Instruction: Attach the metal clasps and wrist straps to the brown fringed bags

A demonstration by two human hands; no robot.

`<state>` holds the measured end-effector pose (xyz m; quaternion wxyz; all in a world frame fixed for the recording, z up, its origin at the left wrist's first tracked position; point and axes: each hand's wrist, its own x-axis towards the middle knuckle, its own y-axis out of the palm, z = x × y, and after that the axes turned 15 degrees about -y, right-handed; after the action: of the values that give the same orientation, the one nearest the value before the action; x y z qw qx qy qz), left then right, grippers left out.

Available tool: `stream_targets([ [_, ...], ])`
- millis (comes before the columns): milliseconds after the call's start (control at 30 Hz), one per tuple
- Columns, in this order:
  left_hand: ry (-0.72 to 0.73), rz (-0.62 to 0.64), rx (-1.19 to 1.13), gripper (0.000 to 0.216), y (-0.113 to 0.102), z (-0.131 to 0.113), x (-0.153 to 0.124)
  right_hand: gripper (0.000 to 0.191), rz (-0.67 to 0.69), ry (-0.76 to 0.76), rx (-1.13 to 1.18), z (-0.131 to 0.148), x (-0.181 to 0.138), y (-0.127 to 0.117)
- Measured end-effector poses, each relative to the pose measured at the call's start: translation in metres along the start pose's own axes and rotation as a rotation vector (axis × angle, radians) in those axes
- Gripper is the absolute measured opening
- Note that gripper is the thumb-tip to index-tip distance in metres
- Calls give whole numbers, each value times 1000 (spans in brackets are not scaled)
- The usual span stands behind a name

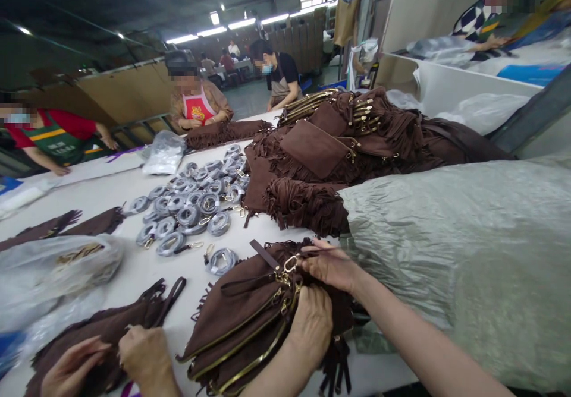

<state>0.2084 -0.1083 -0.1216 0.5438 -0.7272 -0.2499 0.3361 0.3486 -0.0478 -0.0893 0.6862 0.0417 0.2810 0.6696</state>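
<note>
both hands (319, 293) on brown fringed bags (243, 320)

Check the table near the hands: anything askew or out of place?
One wrapped strap coil lies apart from the main cluster of coils, beside the brown fringed bags under both hands. Nothing looks spilled or damaged.

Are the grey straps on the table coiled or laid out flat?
Coiled: the grey straps lie as wrapped rings on the white table, metal clips sticking out of some.
</note>
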Motion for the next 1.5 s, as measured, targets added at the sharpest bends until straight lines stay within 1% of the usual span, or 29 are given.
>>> stream_targets([
  [100,-18,37,20,32,0,-5,1,18,-241,-106,24,-21,-18,-33],
  [133,-17,48,27,31,0,-8,1,16,-306,-123,7,-30,-28,-44],
  [200,-5,68,36,31,0,-14,1,14,-392,-130,-56,-51,-52,-59],
  [233,8,79,42,31,-1,-17,1,15,-415,-124,-96,-62,-65,-64],
  [300,32,93,77,36,-1,-23,1,18,-426,-114,-163,-81,-87,-65],
  [400,3,87,143,45,-2,-31,5,21,-410,-116,-194,-98,-105,-54],
  [433,-20,83,150,43,-2,-33,7,21,-404,-130,-189,-99,-107,-49],
  [533,-93,95,123,26,0,-36,13,19,-381,-209,-140,-95,-109,-40],
  [567,-111,99,114,27,2,-36,15,19,-372,-230,-122,-93,-108,-39],
  [633,-143,100,91,41,3,-35,19,19,-375,-250,-119,-91,-106,-39],
  [700,-175,96,47,49,2,-33,21,20,-376,-306,-203,-92,-103,-40],
  [833,-214,99,-58,42,-8,-31,21,21,-314,-529,-540,-96,-96,-38],
  [933,-238,124,-67,36,-15,-32,22,20,-264,-660,-794,-95,-92,-41],
  [1000,-279,138,-53,35,-15,-34,24,22,-183,-707,-954,-91,-90,-47],
  [1067,-301,147,-32,33,-13,-37,26,22,-103,-722,-1102,-85,-89,-53],
  [1100,-301,150,-27,30,-11,-38,27,22,-86,-718,-1188,-82,-89,-57],
  [1167,-289,156,-39,22,-8,-39,26,24,-133,-682,-1375,-75,-88,-67],
  [1267,-275,145,-97,29,-8,-35,21,38,-357,-596,-1621,-64,-92,-86],
  [1300,-273,137,-115,29,-10,-32,18,45,-405,-582,-1661,-61,-96,-94],
  [1333,-273,129,-136,28,-14,-28,15,51,-407,-588,-1678,-59,-100,-102],
  [1400,-277,109,-181,28,-26,-11,5,60,-321,-654,-1674,-56,-109,-116],
  [1467,-292,85,-227,30,-45,16,-9,61,-236,-712,-1637,-55,-115,-126],
  [1500,-302,72,-249,32,-56,34,-18,59,-241,-718,-1611,-55,-116,-129],
])
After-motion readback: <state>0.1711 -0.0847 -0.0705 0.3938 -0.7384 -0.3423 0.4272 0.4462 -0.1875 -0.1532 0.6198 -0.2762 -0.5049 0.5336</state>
